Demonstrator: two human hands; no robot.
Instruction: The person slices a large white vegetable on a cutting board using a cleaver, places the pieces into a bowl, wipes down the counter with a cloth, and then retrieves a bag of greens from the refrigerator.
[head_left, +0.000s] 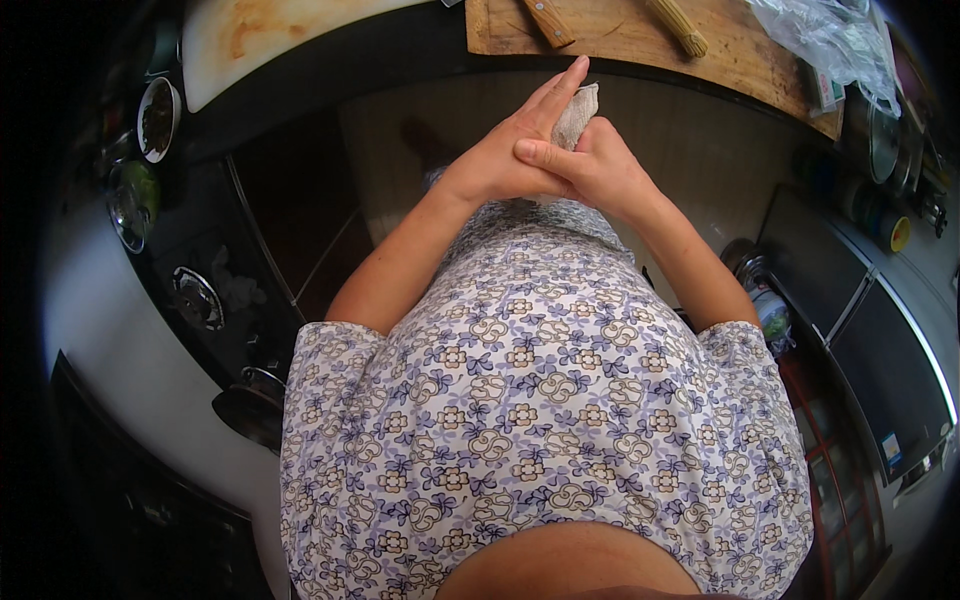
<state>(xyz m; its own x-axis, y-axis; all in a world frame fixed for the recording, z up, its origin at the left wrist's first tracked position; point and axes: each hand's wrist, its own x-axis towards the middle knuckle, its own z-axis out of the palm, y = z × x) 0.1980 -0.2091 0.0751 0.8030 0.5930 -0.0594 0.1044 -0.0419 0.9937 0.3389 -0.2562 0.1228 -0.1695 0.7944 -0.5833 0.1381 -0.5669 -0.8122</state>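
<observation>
In the head view, my left hand (510, 150) and my right hand (607, 161) meet in front of my body, below the counter's edge. A light grey cloth (576, 118) is between them, its upper end sticking up beside my right hand's curled fingers. My right thumb lies across my left hand. The fingers of my left hand stretch out towards the counter. Above them lies a wooden knife handle (551, 22) on a wooden cutting board (510, 41), with a bundle of thin sticks (679, 28) to its right. The lower part of the cloth is mostly hidden by my hands.
A stained white board (202, 75) is at the upper left, with a bowl of dark food (158, 120) left of it. A gas burner (198, 298) sits lower on the dark hob. A clear plastic bag (832, 45) covers the wooden board's right end. A dark refrigerator (877, 330) stands right.
</observation>
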